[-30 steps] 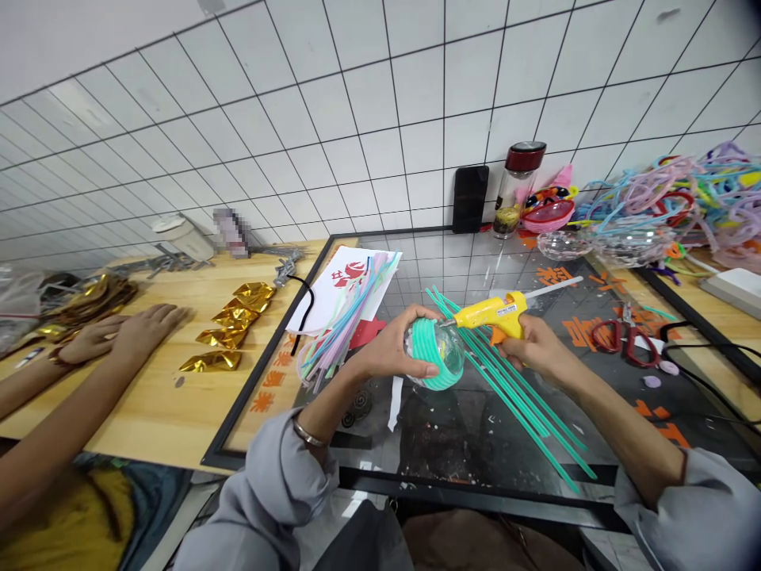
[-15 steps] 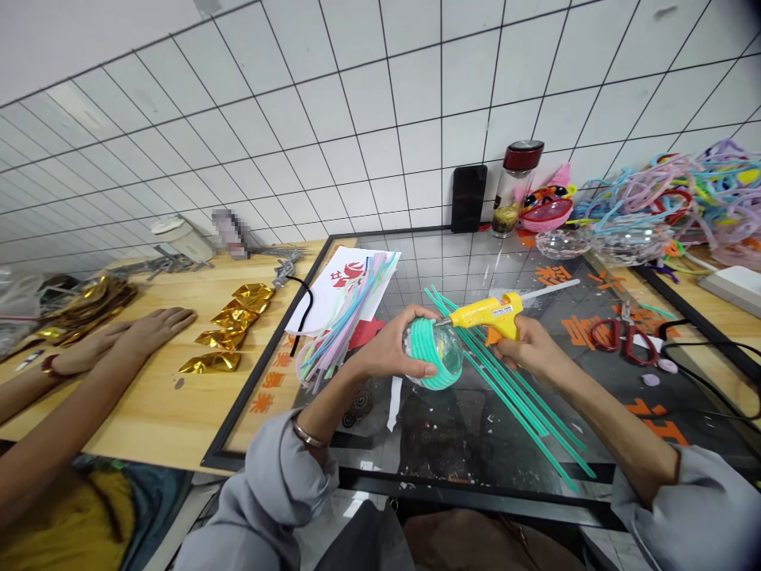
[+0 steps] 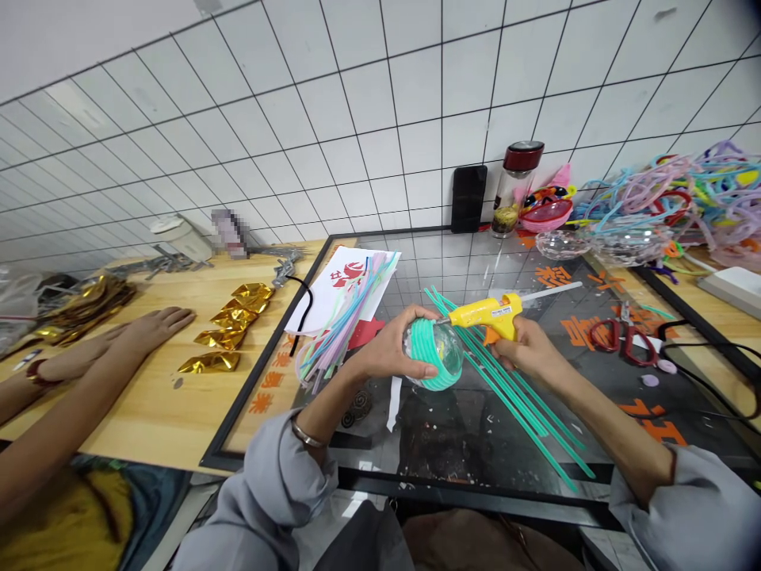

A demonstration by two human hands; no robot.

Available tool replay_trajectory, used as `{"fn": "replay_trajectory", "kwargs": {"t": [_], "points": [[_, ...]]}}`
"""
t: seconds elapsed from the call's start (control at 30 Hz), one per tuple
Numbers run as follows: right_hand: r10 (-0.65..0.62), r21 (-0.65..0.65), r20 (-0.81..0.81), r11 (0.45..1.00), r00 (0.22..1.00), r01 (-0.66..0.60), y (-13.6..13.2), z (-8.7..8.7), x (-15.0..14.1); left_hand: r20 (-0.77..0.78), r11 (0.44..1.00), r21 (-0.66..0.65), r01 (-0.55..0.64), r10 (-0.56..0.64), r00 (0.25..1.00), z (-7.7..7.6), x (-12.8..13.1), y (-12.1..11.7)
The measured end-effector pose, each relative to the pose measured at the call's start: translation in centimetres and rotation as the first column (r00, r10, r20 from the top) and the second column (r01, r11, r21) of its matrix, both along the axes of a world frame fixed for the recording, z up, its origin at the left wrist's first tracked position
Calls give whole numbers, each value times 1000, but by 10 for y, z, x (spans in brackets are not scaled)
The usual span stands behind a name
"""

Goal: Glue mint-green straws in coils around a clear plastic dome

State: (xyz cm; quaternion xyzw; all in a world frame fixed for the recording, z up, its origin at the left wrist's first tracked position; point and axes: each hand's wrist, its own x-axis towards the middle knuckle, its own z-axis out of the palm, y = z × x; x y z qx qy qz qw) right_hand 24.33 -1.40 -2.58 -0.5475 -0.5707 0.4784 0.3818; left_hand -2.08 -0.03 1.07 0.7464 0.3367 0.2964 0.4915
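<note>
My left hand (image 3: 392, 346) wraps around a clear plastic ball (image 3: 450, 349) that has green pipe cleaner (image 3: 426, 353) wound in rows about its side. In my right hand (image 3: 526, 345) is a yellow glue gun (image 3: 486, 314), its fingers closed on the handle near the orange trigger. The nozzle points left and meets the upper edge of the green rows; whether it touches cannot be told. A pale glue stick (image 3: 552, 291) juts out of the gun's back. Several loose green pipe cleaners (image 3: 523, 404) lie on the dark glass-like board beneath my right forearm.
Pastel pipe cleaners (image 3: 350, 317) rest on white paper (image 3: 321, 274). Red-handled scissors (image 3: 624, 341) and a black cord lie at right. Behind stand a phone (image 3: 469, 198) and a glass bottle (image 3: 511, 190). At left, another person's hands (image 3: 143, 333) rest near folded gold pieces (image 3: 238, 317).
The glue gun and my right hand have shifted very slightly. My left hand keeps its hold on the ball, and the other person's hands have barely moved.
</note>
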Motion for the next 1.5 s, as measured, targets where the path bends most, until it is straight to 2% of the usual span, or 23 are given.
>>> {"fn": "replay_trajectory", "kwargs": {"t": [0.13,0.77,1.07,1.33,1.5], "points": [[-18,27,22,999,1000,18,0,-4,0,-10,1000,7,-5,5,1000,1,0,0],[-2,57,37,998,999,0,1,-2,2,12,1000,7,5,-5,1000,0,0,0],[-15,34,26,999,1000,14,-2,4,2,10,999,24,22,-22,1000,-1,-1,0],[-40,39,50,999,998,38,-1,2,1,-5,997,66,31,-31,1000,-1,-1,1],[-30,34,44,999,999,28,-1,2,2,42,991,121,58,-63,997,-4,0,1]]}}
